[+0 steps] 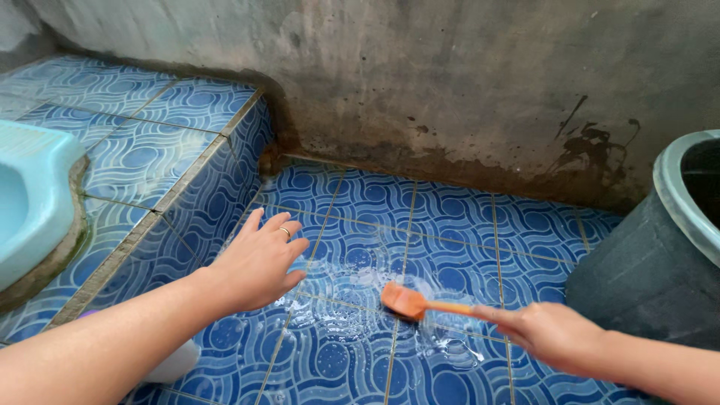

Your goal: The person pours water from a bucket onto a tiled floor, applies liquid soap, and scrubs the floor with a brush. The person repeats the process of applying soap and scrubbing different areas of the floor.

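Head view:
- The right hand point(551, 334) is curled tight around the thin handle of an orange scrub brush point(411, 301).
- The brush is plastic, with a flat wide head. Its head is pressed down on the floor point(457, 247), near the middle, on a wet patch.
- The left hand point(259, 262) is spread wide with straight fingers. It holds nothing. It is stretched out above the floor, just beside the step, and I cannot tell if it touches the tiles. One finger has a thin ring point(286, 232).
- The floor is made of shiny square tiles. They are blue with white wavy lines and round shapes.
- Soapy water point(352, 300) with small bubbles lies around the brush head, between the two hands.
- A raised step point(187, 142) on the left has the same blue tiles on its top and side.
- A smooth light blue squat toilet point(30, 195) sits in the step at the far left.
- The wall point(450, 75) behind is rough grey cement, with dark brown stains low down.
- A big round grey tub point(660, 255) stands at the right, near the right arm.
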